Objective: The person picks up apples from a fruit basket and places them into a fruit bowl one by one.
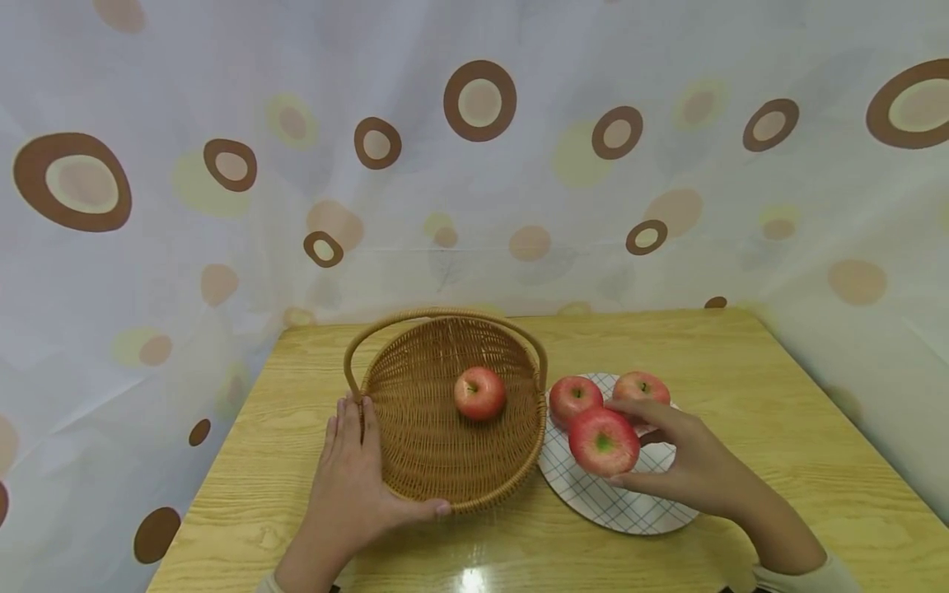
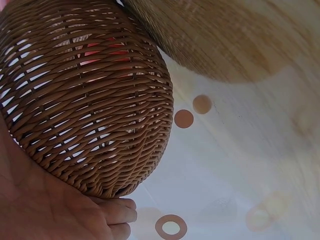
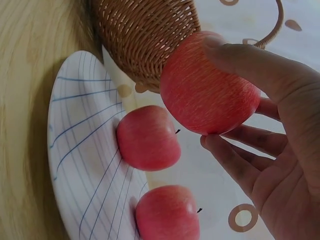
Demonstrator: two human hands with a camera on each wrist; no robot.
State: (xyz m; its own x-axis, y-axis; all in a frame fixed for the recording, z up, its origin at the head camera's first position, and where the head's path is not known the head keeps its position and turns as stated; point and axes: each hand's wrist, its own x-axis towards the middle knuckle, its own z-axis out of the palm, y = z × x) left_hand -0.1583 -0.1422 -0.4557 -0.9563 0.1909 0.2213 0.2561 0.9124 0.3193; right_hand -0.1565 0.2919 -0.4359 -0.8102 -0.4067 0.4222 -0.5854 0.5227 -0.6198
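Note:
My right hand [image 1: 693, 461] grips a red apple [image 1: 604, 442] between thumb and fingers, its green-tinged end facing the head camera. In the right wrist view that apple [image 3: 205, 85] is held above the plate, between it and the basket. My left hand [image 1: 356, 486] rests against the left front of a wicker basket [image 1: 415, 461], fingers straight along the rim and thumb along the front edge. One red apple [image 1: 479, 394] sits inside the basket. On the white plate [image 1: 630, 515] with blue grid lines are two more apples, one at left [image 1: 575, 399] and one at right [image 1: 642, 385].
A light wooden table [image 1: 786, 412] carries everything. The basket's arched handle [image 1: 445, 312] rises over its far side. A pale curtain [image 1: 556, 181] with brown ring patterns hangs behind and along both sides. The plate stands close to the basket's right side.

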